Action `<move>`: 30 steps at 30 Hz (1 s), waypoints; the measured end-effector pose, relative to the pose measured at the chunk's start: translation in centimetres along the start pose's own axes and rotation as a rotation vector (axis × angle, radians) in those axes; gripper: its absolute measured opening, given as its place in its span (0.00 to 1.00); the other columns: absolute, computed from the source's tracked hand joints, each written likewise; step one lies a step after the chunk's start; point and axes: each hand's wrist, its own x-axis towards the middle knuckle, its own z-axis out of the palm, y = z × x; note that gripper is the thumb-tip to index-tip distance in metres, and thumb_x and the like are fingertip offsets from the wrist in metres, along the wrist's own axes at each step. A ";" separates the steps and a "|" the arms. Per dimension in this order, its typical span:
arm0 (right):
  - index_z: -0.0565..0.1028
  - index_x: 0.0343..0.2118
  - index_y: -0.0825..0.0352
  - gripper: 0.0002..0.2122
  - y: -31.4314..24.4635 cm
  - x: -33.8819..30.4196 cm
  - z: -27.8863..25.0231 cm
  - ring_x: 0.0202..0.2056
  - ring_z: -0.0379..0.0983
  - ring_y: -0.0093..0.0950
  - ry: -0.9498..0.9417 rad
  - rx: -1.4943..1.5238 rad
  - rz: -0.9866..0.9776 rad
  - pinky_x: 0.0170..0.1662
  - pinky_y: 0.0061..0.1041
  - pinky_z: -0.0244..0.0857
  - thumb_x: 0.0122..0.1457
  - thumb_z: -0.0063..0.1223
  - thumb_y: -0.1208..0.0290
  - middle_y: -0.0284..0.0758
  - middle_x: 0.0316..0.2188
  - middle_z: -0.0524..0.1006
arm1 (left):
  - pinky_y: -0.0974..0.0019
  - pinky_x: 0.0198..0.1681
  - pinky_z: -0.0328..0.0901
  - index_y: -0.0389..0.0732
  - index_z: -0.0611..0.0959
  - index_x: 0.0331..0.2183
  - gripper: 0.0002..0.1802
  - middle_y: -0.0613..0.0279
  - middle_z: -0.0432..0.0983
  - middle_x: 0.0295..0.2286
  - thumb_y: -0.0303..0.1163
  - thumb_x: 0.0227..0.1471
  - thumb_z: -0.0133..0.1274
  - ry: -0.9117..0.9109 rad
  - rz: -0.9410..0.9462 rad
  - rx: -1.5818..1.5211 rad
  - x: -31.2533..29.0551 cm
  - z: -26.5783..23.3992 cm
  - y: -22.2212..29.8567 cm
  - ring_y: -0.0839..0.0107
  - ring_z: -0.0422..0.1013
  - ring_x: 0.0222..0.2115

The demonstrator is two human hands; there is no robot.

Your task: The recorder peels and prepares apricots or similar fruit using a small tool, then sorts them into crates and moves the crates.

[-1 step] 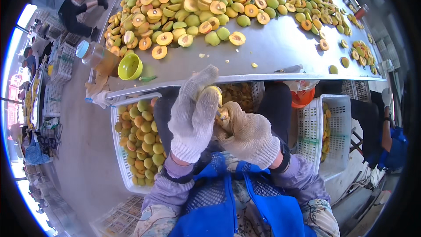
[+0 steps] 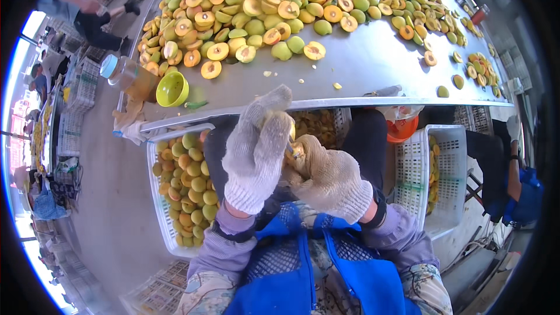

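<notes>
Over my lap, just below the table edge, my left hand (image 2: 255,151) in a pale knitted glove is closed on a yellow stone fruit (image 2: 292,130), mostly hidden by the fingers. My right hand (image 2: 332,181), in a browner glove, is closed right beside it. A small shiny, yellow-stained thing (image 2: 297,151) shows at its fingertips; its kind is too covered to tell. On the metal table (image 2: 233,90) lies a large heap of halved stone fruit (image 2: 251,9), many with orange cut faces up. Whole fruit fills a white crate (image 2: 189,184) left of my legs.
A green cup (image 2: 172,89) and a bottle of brownish liquid (image 2: 129,77) stand at the table's left corner. White crates (image 2: 446,175) and a red bucket (image 2: 402,129) are to the right. Another person's arm (image 2: 514,178) is at far right; someone (image 2: 87,14) is at upper left.
The fruit in my left hand has turned slightly, and less of it shows between the fingers. Both hands stay almost in place. The person at upper left has shifted a little.
</notes>
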 end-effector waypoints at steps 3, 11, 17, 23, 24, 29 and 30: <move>0.68 0.38 0.61 0.14 -0.2 0.8 -1.0 0.26 0.75 0.47 -0.176 0.196 0.163 0.29 0.42 0.68 0.54 0.57 0.60 0.42 0.22 0.77 | 0.63 0.48 0.69 0.34 0.78 0.49 0.24 0.49 0.75 0.48 0.41 0.57 0.55 0.028 0.104 0.180 0.2 0.4 0.7 0.57 0.75 0.45; 0.71 0.40 0.63 0.14 2.7 -0.2 0.2 0.26 0.78 0.41 -0.198 0.395 0.251 0.32 0.35 0.70 0.53 0.58 0.63 0.44 0.24 0.78 | 0.68 0.44 0.68 0.37 0.82 0.43 0.20 0.56 0.81 0.37 0.44 0.60 0.53 -0.282 -0.230 0.282 2.0 1.3 -1.1 0.67 0.76 0.38; 0.71 0.42 0.66 0.12 2.3 0.0 0.0 0.22 0.71 0.18 -0.325 0.893 0.346 0.23 0.18 0.63 0.57 0.57 0.70 0.30 0.25 0.77 | 0.56 0.41 0.70 0.40 0.77 0.47 0.26 0.51 0.77 0.43 0.51 0.56 0.54 -0.103 -0.007 0.444 0.0 1.4 -0.4 0.53 0.75 0.41; 0.72 0.40 0.66 0.11 2.9 0.2 0.6 0.19 0.68 0.20 -0.453 0.883 0.460 0.21 0.19 0.62 0.56 0.56 0.70 0.31 0.22 0.75 | 0.54 0.38 0.71 0.45 0.79 0.45 0.21 0.54 0.78 0.40 0.48 0.55 0.54 -0.219 -0.081 0.470 0.5 0.8 -1.4 0.55 0.76 0.40; 0.72 0.42 0.66 0.13 2.8 0.3 0.9 0.21 0.69 0.20 -0.446 0.939 0.451 0.22 0.18 0.61 0.56 0.58 0.67 0.31 0.24 0.76 | 0.54 0.38 0.71 0.46 0.80 0.44 0.19 0.56 0.79 0.38 0.47 0.55 0.53 -0.316 -0.296 0.344 1.0 0.4 -1.4 0.55 0.76 0.39; 0.73 0.40 0.66 0.11 2.8 1.0 0.9 0.19 0.68 0.20 -0.483 0.949 0.465 0.22 0.18 0.61 0.57 0.55 0.67 0.32 0.22 0.76 | 0.54 0.42 0.70 0.46 0.80 0.43 0.20 0.54 0.79 0.39 0.49 0.54 0.54 -0.269 -0.230 0.283 1.0 0.3 -2.5 0.53 0.76 0.40; 0.73 0.40 0.66 0.10 2.7 1.1 1.0 0.19 0.68 0.20 -0.477 1.021 0.476 0.22 0.17 0.61 0.57 0.55 0.67 0.32 0.21 0.75 | 0.55 0.43 0.70 0.46 0.80 0.44 0.21 0.54 0.78 0.41 0.50 0.54 0.55 -0.262 -0.311 0.378 1.2 0.0 -0.9 0.54 0.76 0.41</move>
